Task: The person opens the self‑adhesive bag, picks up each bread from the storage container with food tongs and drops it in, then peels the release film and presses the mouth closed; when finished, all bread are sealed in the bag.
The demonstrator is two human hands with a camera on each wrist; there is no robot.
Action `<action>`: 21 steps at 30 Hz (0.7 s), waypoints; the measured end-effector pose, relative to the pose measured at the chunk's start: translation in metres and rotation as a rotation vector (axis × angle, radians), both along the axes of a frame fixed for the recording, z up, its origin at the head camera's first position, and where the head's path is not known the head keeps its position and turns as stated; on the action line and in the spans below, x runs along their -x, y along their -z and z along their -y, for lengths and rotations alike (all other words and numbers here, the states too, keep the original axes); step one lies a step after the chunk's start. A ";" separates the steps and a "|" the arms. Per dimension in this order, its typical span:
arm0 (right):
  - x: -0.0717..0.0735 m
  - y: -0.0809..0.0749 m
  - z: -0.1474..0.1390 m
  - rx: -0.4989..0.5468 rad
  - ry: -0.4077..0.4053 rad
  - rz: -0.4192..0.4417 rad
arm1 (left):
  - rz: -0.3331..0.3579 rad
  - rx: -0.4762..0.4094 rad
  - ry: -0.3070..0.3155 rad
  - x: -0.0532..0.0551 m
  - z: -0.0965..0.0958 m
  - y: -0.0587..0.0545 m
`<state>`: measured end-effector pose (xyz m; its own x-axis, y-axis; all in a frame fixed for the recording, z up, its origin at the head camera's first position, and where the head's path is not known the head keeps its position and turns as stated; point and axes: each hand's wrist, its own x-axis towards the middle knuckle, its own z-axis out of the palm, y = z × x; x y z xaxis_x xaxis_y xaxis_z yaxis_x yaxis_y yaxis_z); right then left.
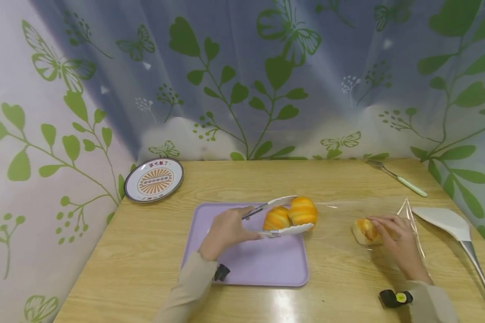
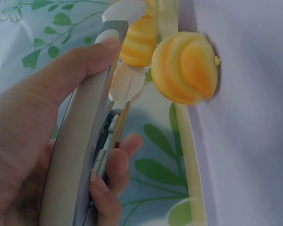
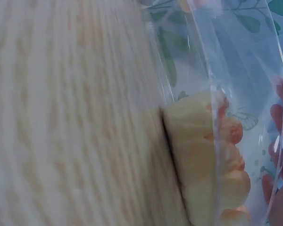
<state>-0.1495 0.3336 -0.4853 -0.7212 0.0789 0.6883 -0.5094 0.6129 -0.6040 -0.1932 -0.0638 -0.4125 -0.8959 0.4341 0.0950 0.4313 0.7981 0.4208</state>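
Note:
My left hand (image 1: 228,231) grips a pair of food tongs (image 1: 252,213) with white scalloped tips, thumb on one arm and fingers on the other. In the head view the spread tips flank two yellow-orange striped bread rolls. One roll (image 2: 186,68) sits on the lilac tray (image 1: 262,264); the other roll (image 1: 303,211) appears between the tips in the left wrist view. To the right, my right hand (image 1: 402,244) pinches the film of a clear plastic bag (image 3: 193,56). Beneath that film is a pale bread piece with a browned top (image 1: 365,232), partly covered by the fingers.
A round plate with an orange sunburst (image 1: 155,180) stands at the back left by the curtain. At the back right lies a fork-like utensil with a pale green handle (image 1: 412,186). A white spatula (image 1: 448,223) lies along the right edge of the wooden table (image 1: 117,251).

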 end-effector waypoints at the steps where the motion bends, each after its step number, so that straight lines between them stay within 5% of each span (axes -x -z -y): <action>1: 0.000 0.000 0.000 0.007 -0.005 -0.008 | 0.017 0.008 -0.003 0.000 0.000 0.000; 8: 0.000 -0.001 0.002 0.008 0.019 0.003 | 0.119 -0.022 -0.003 -0.002 0.001 0.002; 21: 0.002 0.003 0.000 0.011 0.021 -0.024 | 0.122 -0.007 0.005 -0.008 -0.006 -0.002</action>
<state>-0.1511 0.3339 -0.4883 -0.7029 0.1014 0.7040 -0.5107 0.6169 -0.5988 -0.1856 -0.0580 -0.4104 -0.8989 0.4381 -0.0112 0.3805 0.7928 0.4762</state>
